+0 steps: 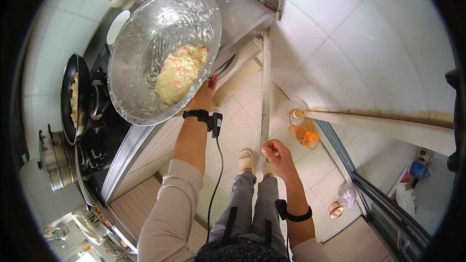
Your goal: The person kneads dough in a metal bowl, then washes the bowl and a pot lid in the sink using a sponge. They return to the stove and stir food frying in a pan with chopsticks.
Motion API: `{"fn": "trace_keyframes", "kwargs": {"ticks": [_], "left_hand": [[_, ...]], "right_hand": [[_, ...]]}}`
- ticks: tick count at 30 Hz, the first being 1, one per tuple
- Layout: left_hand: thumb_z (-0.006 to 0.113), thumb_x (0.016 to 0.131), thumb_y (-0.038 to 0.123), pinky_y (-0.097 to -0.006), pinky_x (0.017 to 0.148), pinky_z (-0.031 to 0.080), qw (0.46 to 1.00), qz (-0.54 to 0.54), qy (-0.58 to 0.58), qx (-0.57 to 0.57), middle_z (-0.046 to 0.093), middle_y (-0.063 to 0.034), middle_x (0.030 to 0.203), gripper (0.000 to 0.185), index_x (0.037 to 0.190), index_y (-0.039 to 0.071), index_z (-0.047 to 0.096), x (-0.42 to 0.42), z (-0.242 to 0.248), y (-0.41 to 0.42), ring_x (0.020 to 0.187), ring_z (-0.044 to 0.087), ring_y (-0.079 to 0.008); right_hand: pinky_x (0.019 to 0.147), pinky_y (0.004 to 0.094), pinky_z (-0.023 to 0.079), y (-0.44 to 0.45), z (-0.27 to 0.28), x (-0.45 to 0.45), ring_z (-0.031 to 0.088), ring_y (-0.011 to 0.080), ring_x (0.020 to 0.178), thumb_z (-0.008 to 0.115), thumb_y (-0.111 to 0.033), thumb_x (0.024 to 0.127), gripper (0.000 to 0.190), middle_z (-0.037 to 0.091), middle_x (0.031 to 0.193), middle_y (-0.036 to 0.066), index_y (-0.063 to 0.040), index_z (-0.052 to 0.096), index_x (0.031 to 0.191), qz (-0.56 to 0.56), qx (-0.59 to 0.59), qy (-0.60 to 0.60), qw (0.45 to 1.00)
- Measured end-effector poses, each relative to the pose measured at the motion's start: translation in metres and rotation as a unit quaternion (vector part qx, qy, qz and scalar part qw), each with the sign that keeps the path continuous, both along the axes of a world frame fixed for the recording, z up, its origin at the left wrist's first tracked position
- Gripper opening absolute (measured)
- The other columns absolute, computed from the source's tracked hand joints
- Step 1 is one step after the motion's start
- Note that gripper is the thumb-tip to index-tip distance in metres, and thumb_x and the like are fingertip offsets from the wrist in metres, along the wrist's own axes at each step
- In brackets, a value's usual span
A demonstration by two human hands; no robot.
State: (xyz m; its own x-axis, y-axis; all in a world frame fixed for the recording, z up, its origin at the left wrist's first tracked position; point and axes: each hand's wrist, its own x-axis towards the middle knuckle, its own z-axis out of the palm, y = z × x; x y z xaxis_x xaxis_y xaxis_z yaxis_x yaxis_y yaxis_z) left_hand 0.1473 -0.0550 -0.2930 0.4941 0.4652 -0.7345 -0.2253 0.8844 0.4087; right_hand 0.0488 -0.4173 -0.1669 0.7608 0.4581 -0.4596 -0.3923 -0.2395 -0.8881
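Note:
My left hand [207, 92] reaches under the countertop into a cabinet, its fingertips by a round, dish-like item [226, 66]. The basin's rim partly hides this hand, so its grip is unclear. With my right hand [279, 158] I hold the edge of the opened cabinet door [266, 91] between thumb and fingers. Above my left wrist, a large metal basin [134, 62] stands tilted in view at the counter's edge. Inside it lies a mound of pale, thick batter [182, 72] with orange and green bits, and smears coat its wall.
A frying pan [83, 98] with batter sits on the gas stove [118, 125], beside a steamer pot [58, 160]. Oil bottles [304, 133], a small tub [335, 210] and a plastic bag [346, 194] are on the floor. A cable [220, 167] hangs from my left wrist.

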Motion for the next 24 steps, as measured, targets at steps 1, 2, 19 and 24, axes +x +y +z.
{"fn": "trace_keyframes", "kwargs": {"ticks": [1,2,19,24], "left_hand": [[0.060,0.095,0.010,-0.0431,0.074,0.062,0.998,-0.033,0.012,0.047,0.065,-0.0138,0.094,0.015,0.106,0.001,0.055,-0.004,0.001,0.002,0.076,0.065,-0.0265],[0.059,0.096,0.010,-0.0437,0.076,0.062,0.993,-0.070,0.018,0.096,0.063,-0.0145,0.096,0.017,0.108,0.000,0.053,-0.011,0.001,0.004,0.078,0.065,-0.0280],[0.052,0.099,0.042,-0.0271,0.048,0.021,0.959,-0.214,0.149,0.113,0.027,0.0066,0.057,0.043,0.066,0.018,0.037,-0.299,0.158,-0.101,0.050,0.023,-0.0075],[0.049,0.100,0.039,-0.0266,0.045,0.019,0.976,-0.174,0.094,0.090,0.026,0.0055,0.055,0.045,0.065,0.017,0.032,-0.306,0.198,-0.087,0.047,0.022,-0.0080]], "right_hand": [[0.065,0.0235,0.048,0.002,0.000,-0.001,0.054,0.0060,0.070,0.065,-0.025,0.094,0.026,0.058,0.079,0.000,0.000,0.059,0.099,0.005,-0.001,0.001,1.000],[0.065,0.0235,0.048,0.004,-0.001,-0.001,0.054,0.0062,0.070,0.065,-0.026,0.094,0.026,0.059,0.079,0.000,-0.001,0.059,0.099,0.003,0.005,0.019,1.000],[0.056,0.0286,0.049,0.189,-0.009,-0.009,0.060,0.0136,0.056,0.063,-0.026,0.091,0.026,0.062,0.063,0.005,-0.001,0.059,0.084,0.049,0.015,-0.014,0.999],[0.052,0.0311,0.052,0.245,-0.012,0.007,0.060,0.0137,0.055,0.062,-0.029,0.093,0.031,0.066,0.068,0.008,0.001,0.059,0.089,0.052,-0.040,0.035,0.997]]}}
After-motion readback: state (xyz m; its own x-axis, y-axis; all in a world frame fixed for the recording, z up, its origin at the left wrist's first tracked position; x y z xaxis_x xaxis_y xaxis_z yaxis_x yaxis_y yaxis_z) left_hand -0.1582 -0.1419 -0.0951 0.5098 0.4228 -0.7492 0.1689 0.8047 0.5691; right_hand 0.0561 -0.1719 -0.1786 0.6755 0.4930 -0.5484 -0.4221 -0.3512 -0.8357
